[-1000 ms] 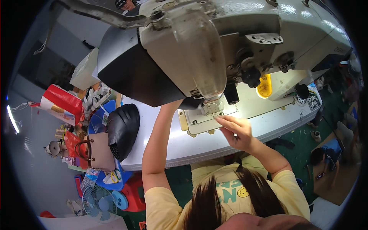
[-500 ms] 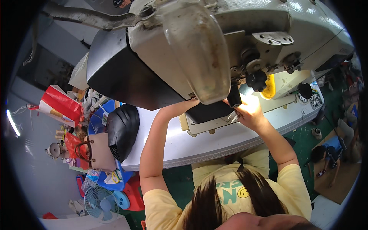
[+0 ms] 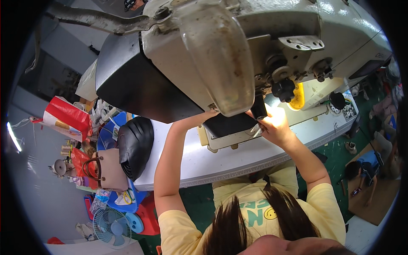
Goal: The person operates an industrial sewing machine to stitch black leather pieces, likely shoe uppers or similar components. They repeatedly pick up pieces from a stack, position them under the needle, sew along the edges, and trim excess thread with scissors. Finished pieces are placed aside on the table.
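Note:
A large grey-white industrial sewing machine (image 3: 293,19) fills the upper view, its head above the white worktable. A flat black piece (image 3: 229,124), perhaps leather, lies on the bed below the head. My left hand (image 3: 209,114) reaches in at the piece's left side; the machine head covers its fingers. Under the bright lamp light, my right hand (image 3: 276,126) is at the piece's right end, beside the needle area. Its fingers are curled closed round a small silvery pointed tool (image 3: 256,130), whose exact kind I cannot make out.
Left on the table (image 3: 204,166) sits a black folded leather-like item (image 3: 137,146). Beyond it are a beige handbag (image 3: 113,169), a red-and-white bag (image 3: 68,119) and a blue fan (image 3: 112,227). A yellow dish (image 3: 297,97) stands by the machine's right. Another person (image 3: 367,168) is low at far right.
My right hand stays by the needle area, and the pointed tool in it shows at a slightly different angle. Both arms have barely moved.

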Demonstrator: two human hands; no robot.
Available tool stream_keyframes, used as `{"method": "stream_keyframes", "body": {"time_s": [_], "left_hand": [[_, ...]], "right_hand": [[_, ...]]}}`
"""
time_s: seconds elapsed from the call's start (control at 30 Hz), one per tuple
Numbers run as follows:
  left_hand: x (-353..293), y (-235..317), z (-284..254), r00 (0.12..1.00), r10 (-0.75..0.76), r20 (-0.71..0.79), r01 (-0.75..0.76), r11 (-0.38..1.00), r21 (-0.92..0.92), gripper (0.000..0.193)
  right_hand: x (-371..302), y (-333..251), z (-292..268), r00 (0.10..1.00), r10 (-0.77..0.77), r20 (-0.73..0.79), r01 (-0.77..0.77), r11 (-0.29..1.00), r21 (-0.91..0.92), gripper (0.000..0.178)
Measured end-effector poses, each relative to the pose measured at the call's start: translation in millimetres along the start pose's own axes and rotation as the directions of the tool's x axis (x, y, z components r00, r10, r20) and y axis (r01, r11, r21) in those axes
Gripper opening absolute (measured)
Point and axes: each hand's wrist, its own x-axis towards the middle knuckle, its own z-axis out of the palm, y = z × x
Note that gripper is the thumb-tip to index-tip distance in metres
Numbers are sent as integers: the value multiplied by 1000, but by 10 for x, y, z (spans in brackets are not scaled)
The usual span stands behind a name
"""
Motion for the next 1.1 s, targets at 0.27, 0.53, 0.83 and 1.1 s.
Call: {"method": "stream_keyframes", "body": {"time_s": [0.27, 0.53, 0.83, 1.1], "left_hand": [[81, -40, -56, 994, 107, -28, -104, 990, 98, 47], [113, -11, -58, 994, 83, -67, -86, 995, -43, 55], [118, 29, -126, 992, 98, -81, -86, 987, 137, 51], [-437, 644, 388, 943, -241, -230, 113, 882, -457, 18]], "right_hand": [[-7, -12, 12, 999, 30, 32, -30, 1000, -7, 53], [-4, -54, 24, 999, 45, 26, -45, 999, -22, 50], [-27, -79, 58, 997, 72, 18, -71, 997, -25, 48], [-376, 9, 269, 855, 380, -353, -283, 912, 298, 32]]}}
